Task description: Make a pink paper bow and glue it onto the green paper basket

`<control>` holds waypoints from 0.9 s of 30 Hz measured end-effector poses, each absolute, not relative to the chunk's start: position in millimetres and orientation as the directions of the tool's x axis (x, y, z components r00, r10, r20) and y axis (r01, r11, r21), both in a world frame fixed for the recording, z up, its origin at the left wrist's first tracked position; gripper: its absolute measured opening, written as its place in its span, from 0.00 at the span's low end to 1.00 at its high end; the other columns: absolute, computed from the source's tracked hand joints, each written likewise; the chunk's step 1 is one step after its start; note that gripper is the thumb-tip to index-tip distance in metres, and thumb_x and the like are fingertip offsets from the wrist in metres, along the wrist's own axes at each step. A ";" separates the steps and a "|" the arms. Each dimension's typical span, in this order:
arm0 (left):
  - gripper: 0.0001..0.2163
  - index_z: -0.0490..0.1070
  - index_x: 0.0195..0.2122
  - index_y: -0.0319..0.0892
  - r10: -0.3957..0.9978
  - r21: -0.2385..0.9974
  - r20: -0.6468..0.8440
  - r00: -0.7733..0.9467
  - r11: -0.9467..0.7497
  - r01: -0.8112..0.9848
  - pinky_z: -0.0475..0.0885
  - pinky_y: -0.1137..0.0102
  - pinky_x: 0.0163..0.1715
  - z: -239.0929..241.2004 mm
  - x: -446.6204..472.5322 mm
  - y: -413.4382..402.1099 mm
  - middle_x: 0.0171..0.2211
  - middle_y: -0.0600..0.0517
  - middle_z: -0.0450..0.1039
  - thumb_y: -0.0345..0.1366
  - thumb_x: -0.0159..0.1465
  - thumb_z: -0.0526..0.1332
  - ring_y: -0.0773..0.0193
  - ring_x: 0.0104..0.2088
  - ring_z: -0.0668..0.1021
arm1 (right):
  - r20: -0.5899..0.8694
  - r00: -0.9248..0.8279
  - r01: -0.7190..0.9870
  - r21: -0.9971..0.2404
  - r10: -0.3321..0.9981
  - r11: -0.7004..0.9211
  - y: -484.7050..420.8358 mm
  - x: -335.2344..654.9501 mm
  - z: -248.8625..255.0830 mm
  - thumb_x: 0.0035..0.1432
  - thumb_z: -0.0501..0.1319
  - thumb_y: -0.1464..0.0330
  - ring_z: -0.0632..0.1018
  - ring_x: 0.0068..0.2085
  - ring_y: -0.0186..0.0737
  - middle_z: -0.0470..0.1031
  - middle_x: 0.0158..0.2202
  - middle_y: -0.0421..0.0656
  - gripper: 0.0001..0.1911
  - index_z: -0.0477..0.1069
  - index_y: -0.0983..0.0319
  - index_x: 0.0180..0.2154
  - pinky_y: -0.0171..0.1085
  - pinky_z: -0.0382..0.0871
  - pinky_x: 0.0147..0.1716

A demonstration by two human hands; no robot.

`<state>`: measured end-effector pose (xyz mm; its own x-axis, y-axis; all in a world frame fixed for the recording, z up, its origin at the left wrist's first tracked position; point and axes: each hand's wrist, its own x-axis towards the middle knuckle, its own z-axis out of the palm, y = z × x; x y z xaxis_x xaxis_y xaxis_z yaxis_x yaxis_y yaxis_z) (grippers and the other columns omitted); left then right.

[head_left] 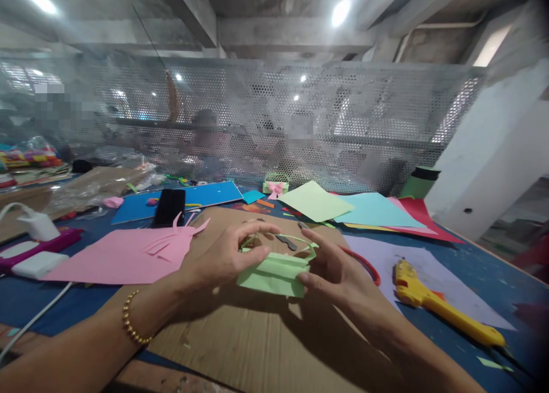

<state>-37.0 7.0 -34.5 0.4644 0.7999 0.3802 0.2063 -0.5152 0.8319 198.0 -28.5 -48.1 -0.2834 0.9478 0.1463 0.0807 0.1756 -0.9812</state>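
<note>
Between my two hands is a small folded light-green paper bag (272, 276) with a thin paper strip as its handle, held a little above a brown cardboard sheet (240, 336). My left hand (229, 250) grips its upper left side between thumb and fingers. On the right end of the bag, my right hand (330, 267) closes with its thumb at the front and fingers behind. A dark metal piece (285, 242), perhaps a blade or scissors part, lies on the cardboard behind the bag. Another green paper bag with a pink bow (275, 187) stands at the back.
A yellow glue gun (446, 307) lies on lilac paper at right. Pink paper (115, 258) with cut strips and a black phone (170, 207) are at left, near a power strip (43, 250). Coloured sheets (377, 208) lie behind, before a perforated metal screen (257, 112).
</note>
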 end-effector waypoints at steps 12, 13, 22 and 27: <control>0.19 0.70 0.57 0.43 0.783 0.737 0.413 0.464 -0.587 0.334 0.72 0.67 0.41 -31.4 -37.7 6.3 0.49 0.48 0.75 0.33 0.64 0.59 0.66 0.34 0.75 | 0.092 -0.266 -0.013 -0.996 0.960 0.091 -26.4 195.3 -52.4 0.56 0.71 0.56 0.80 0.26 0.40 0.75 0.40 0.42 0.45 0.52 0.57 0.67 0.42 0.76 0.27; 0.20 0.70 0.57 0.43 0.778 0.722 0.420 0.468 -0.599 0.347 0.72 0.67 0.42 -31.0 -37.4 6.0 0.48 0.49 0.76 0.33 0.64 0.59 0.65 0.35 0.76 | 0.081 -0.268 -0.027 -0.997 0.960 0.077 -25.6 195.3 -53.7 0.56 0.71 0.55 0.81 0.27 0.41 0.75 0.40 0.42 0.44 0.54 0.56 0.67 0.43 0.77 0.27; 0.21 0.70 0.58 0.45 0.722 0.620 0.465 0.513 -0.679 0.394 0.73 0.63 0.46 -28.3 -37.4 -1.9 0.49 0.49 0.76 0.32 0.63 0.59 0.61 0.39 0.78 | 0.070 -0.333 -0.159 -0.987 0.940 0.017 -30.8 187.9 -50.7 0.61 0.68 0.59 0.77 0.31 0.38 0.76 0.42 0.46 0.24 0.72 0.58 0.57 0.41 0.76 0.31; 0.21 0.71 0.57 0.45 0.711 0.619 0.484 0.510 -0.690 0.375 0.71 0.61 0.50 -26.7 -35.9 -3.8 0.55 0.47 0.74 0.32 0.62 0.61 0.53 0.51 0.75 | 0.102 -0.340 -0.163 -0.985 0.935 0.048 -28.7 189.8 -50.6 0.57 0.70 0.61 0.75 0.34 0.37 0.77 0.46 0.47 0.22 0.75 0.58 0.53 0.39 0.73 0.33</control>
